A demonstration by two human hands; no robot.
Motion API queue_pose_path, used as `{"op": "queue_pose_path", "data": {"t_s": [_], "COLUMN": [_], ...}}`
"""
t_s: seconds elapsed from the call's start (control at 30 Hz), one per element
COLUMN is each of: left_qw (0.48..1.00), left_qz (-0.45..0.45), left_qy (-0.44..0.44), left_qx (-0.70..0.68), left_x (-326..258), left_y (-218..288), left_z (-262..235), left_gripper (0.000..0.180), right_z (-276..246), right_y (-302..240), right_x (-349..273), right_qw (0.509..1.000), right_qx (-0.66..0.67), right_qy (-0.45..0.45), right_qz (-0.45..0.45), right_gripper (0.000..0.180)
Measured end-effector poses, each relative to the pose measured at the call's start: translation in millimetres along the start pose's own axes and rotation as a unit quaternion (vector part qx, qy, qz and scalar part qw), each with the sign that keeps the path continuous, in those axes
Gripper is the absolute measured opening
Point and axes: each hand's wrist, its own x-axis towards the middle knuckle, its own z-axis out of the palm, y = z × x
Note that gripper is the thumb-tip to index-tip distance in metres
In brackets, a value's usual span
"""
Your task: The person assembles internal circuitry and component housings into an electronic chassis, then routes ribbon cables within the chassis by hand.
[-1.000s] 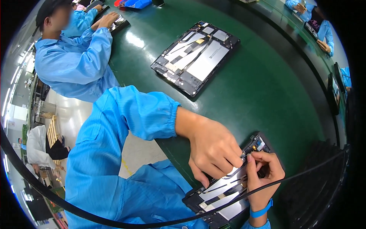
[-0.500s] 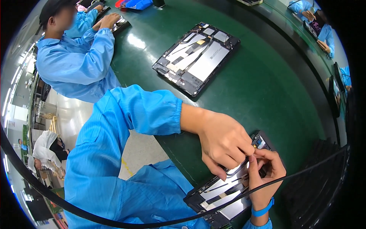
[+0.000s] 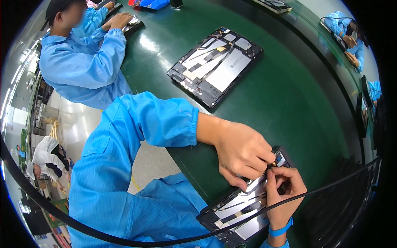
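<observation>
An opened tablet (image 3: 226,211), black-framed with silver battery plates and dark ribbon cables bared, lies on the green table at the lower right. My left hand (image 3: 246,151) reaches over it from the left, its fingers curled and pressed together above the upper end. Close against those fingertips, my right hand (image 3: 285,188), with a blue band at the wrist, pinches thumb to forefinger over the same end. Whatever the fingertips hold is too small and covered to make out. A second opened tablet (image 3: 231,68) rests farther up the table, apart from both hands.
A black cable (image 3: 165,243) sweeps across the foreground, in front of my right hand. To the left a person in a blue smock (image 3: 82,68) works at the table. A blue tray (image 3: 155,4) stands at the far edge, and dark ridged material (image 3: 331,206) lies at the right.
My right hand has shifted slightly left, still pinched beside the left fingertips. My left hand stays nearly in place. The whole view has tilted a little.
</observation>
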Motion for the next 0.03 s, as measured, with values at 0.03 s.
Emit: {"op": "queue_pose_path", "data": {"t_s": [0.03], "left_qw": [1.000], "left_qz": [0.002], "left_qy": [0.002], "left_qx": [0.012], "left_x": [-1.5], "left_y": [0.8], "left_z": [0.6], "left_gripper": [0.049], "right_z": [0.7], "right_y": [4.2], "right_x": [-0.9], "right_qw": [1.000], "right_qx": [-0.007], "right_qy": [0.001], "right_qz": [-0.012], "right_gripper": [0.012]}}
